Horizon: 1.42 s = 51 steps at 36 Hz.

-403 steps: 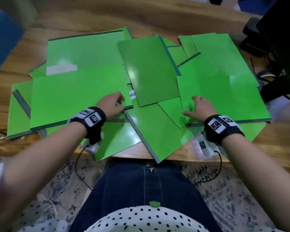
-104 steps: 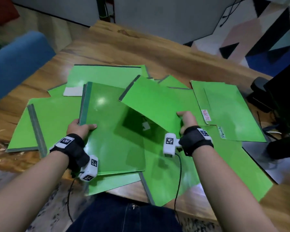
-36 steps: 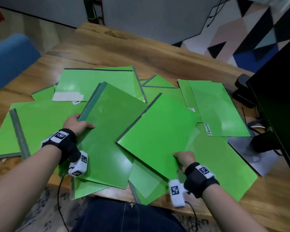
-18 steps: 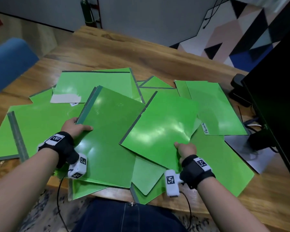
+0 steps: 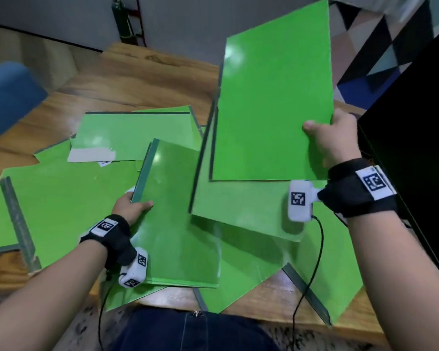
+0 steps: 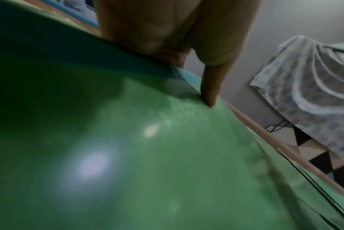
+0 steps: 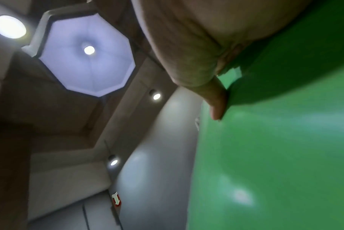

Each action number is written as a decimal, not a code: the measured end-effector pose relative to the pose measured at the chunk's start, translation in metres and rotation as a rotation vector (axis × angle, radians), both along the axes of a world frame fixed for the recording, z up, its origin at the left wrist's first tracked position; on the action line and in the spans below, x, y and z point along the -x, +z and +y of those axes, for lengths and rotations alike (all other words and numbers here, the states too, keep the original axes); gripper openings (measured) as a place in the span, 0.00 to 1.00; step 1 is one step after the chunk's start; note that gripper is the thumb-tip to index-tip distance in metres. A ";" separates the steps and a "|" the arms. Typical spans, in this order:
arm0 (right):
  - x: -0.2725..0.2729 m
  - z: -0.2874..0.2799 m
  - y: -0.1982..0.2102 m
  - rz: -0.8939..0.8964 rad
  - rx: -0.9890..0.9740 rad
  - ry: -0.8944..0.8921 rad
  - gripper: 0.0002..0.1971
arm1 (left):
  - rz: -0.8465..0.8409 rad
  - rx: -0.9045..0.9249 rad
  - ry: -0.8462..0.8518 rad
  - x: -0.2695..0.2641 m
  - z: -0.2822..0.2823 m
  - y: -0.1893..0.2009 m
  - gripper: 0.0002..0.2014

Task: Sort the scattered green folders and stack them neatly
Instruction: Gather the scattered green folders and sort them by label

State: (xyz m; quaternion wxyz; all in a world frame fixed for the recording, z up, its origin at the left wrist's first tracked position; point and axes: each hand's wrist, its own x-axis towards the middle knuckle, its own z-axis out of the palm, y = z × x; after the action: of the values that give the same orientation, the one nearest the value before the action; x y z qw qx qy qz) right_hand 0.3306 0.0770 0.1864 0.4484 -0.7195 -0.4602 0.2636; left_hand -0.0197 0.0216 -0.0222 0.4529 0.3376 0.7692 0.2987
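Several green folders lie scattered on the wooden table (image 5: 142,82). My right hand (image 5: 332,138) grips the right edge of one green folder (image 5: 271,105) and holds it raised and nearly upright above the pile; the right wrist view shows my thumb pressed on that green folder (image 7: 285,147). My left hand (image 5: 131,206) grips the left edge of a small stack of folders (image 5: 172,219) lying in front of me, thumb on top. In the left wrist view my thumb rests on its glossy cover (image 6: 128,147).
A black monitor (image 5: 416,138) stands close at the right. A blue chair (image 5: 8,95) sits at the far left. More folders (image 5: 132,133) spread toward the back and left; some overhang the near table edge (image 5: 259,307). Bare wood lies beyond the pile.
My right hand has lifted its folder off the pile and tipped it up, rising to the right. My left hand stays on the stack's edge.
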 end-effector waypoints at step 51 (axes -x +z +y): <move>0.040 -0.064 -0.220 -0.397 0.828 0.378 0.37 | -0.142 0.243 -0.011 -0.058 -0.008 0.013 0.49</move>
State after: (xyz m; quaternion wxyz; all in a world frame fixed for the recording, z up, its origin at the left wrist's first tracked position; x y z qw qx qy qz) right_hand 0.2904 0.0135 -0.0338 -0.0270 -0.7773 -0.5159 0.3590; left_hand 0.0378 0.0138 -0.0088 0.5453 0.2623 0.7640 0.2240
